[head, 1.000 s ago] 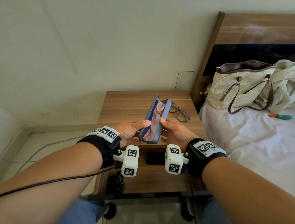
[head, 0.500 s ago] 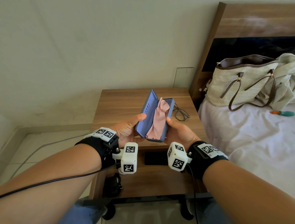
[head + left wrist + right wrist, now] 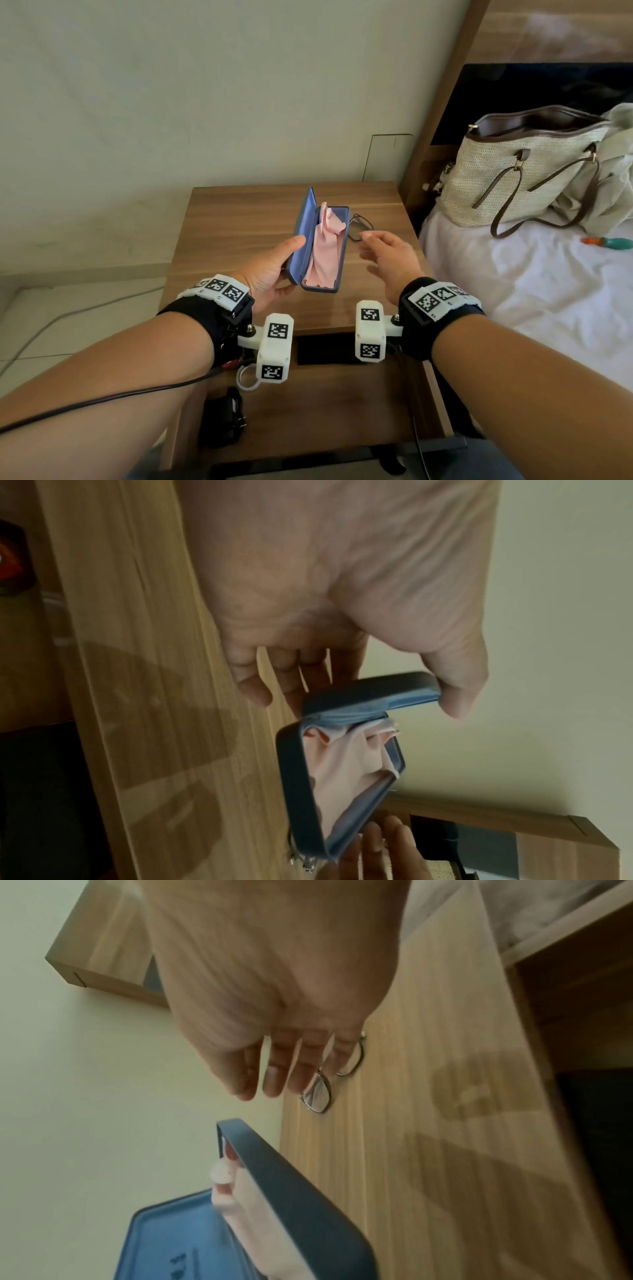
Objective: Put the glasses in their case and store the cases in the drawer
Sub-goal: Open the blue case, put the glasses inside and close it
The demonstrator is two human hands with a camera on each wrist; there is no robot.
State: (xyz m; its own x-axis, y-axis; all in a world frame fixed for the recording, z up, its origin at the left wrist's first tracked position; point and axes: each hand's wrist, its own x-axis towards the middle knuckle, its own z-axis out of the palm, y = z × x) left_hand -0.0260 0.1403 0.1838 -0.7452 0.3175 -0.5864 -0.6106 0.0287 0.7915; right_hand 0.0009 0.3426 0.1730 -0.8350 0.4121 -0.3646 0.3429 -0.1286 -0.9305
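Observation:
A blue glasses case [image 3: 306,236] stands open above the wooden nightstand [image 3: 239,219], with a pink cloth [image 3: 325,253] lying inside it. My left hand [image 3: 274,270] grips the case, thumb on the lid's edge and fingers under the shell [image 3: 363,688]. The dark-framed glasses [image 3: 359,228] lie on the nightstand just right of the case; the right wrist view shows them [image 3: 320,1093] under my fingertips. My right hand [image 3: 387,255] hovers over the glasses, fingers loosely spread and holding nothing.
A woven handbag [image 3: 520,168] and a pale garment [image 3: 616,164] sit on the white bed [image 3: 531,291] to the right, with a teal and orange tool [image 3: 613,242] near them. The nightstand drawer front [image 3: 325,404] with a dark handle slot [image 3: 325,349] is below my wrists. A wall lies behind.
My right hand has let go of the case and moved right toward the glasses. The case lid has opened wider and my left hand alone holds it.

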